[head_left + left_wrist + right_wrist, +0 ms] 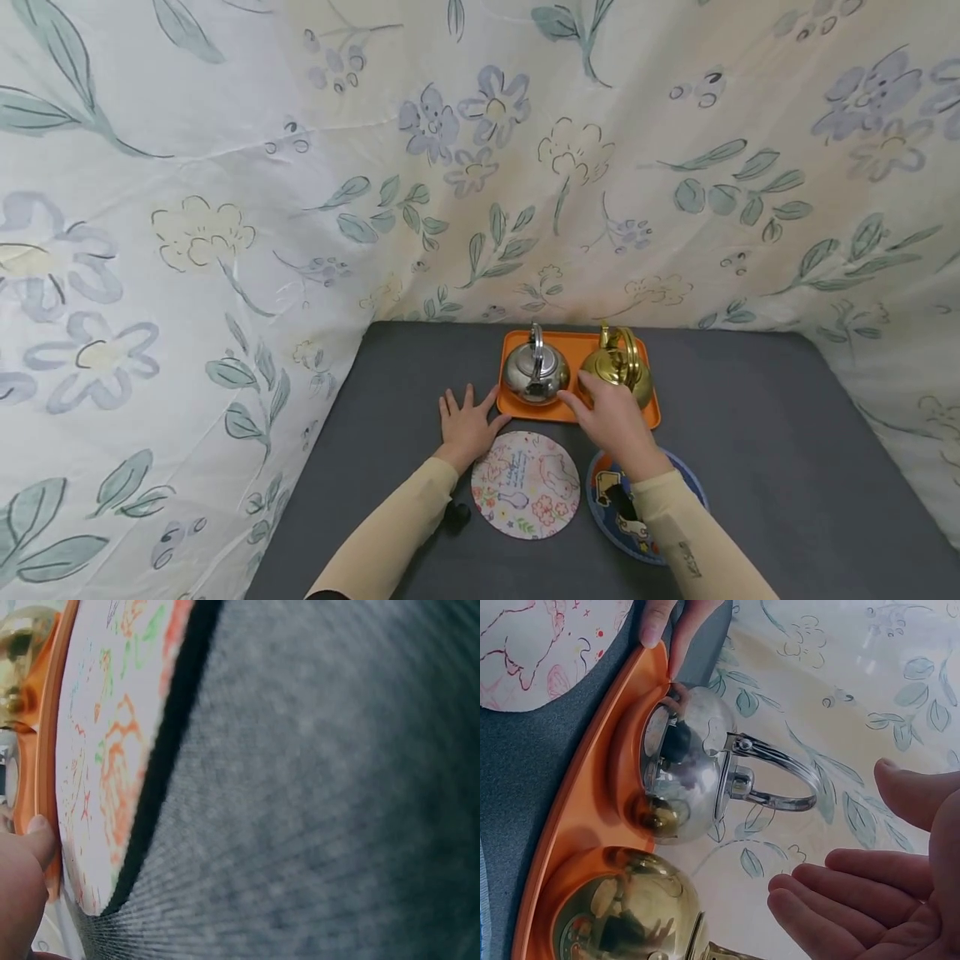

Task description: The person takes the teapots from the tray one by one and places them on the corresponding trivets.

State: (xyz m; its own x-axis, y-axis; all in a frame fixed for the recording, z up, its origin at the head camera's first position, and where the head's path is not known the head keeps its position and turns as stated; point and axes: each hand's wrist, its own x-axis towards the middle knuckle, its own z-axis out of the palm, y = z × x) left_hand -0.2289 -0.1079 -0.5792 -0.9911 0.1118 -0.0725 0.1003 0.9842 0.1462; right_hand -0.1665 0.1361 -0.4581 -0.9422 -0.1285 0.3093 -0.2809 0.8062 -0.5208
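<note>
An orange tray (577, 339) bears a silver kettle (525, 375) on its left and a gold kettle (641, 379) on its right, both with raised handles. My left hand (465, 429) lies spread at the tray's front left corner, its thumb and a finger right at the rim. In the left wrist view the thumb (41, 840) overlaps the rim. Over the front of the tray, between the two kettles, is my right hand (615, 417). The right wrist view shows that hand (885, 892) with fingers extended and thumb apart, facing the silver kettle's handle (795, 776) with nothing in it.
A round white mat (525, 492) with coloured drawings lies in front of the tray. Right of it is a round blue patterned mat (607, 517), partly under the right forearm. A small black object (456, 517) sits by the left forearm. Floral cloth (465, 283) hangs behind the grey table.
</note>
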